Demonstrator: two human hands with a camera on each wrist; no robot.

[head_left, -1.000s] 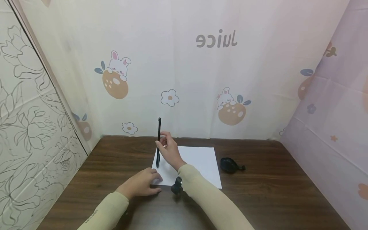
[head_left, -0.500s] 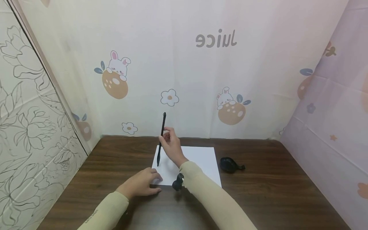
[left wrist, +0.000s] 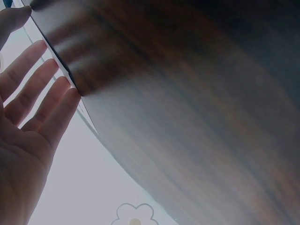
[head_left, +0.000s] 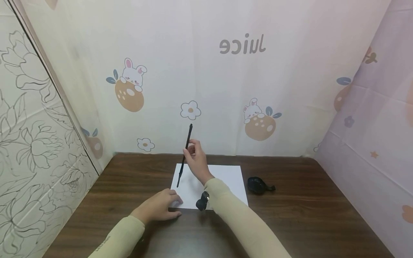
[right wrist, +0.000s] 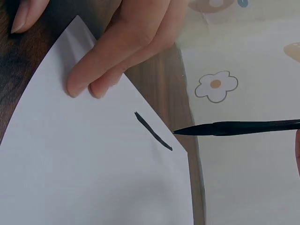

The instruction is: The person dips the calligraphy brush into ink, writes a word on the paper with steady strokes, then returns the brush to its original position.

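A sheet of white paper (head_left: 222, 182) lies on the dark wooden table. My right hand (head_left: 197, 161) pinches an ink brush (head_left: 187, 143) by its handle, over the paper's far left part. The brush leans, its top to the right and its dark tip pointing down. In the right wrist view the brush tip (right wrist: 180, 131) is close beside the far end of a short black stroke (right wrist: 152, 130) on the paper. My left hand (head_left: 161, 204) rests at the paper's near left corner with fingers extended; the left wrist view shows those fingers (left wrist: 56, 112) spread slightly apart.
Right of the paper sits a shiny black rounded object with a short stem (head_left: 257, 185). A patterned curtain (head_left: 209, 89) hangs behind the table's far edge. A small black camera (head_left: 202, 203) hangs under the right wrist, over the paper's near edge.
The right hand has shifted a little right and away, and the brush has tilted with its top to the right. A black stroke now shows below its tip. The left hand stays put.
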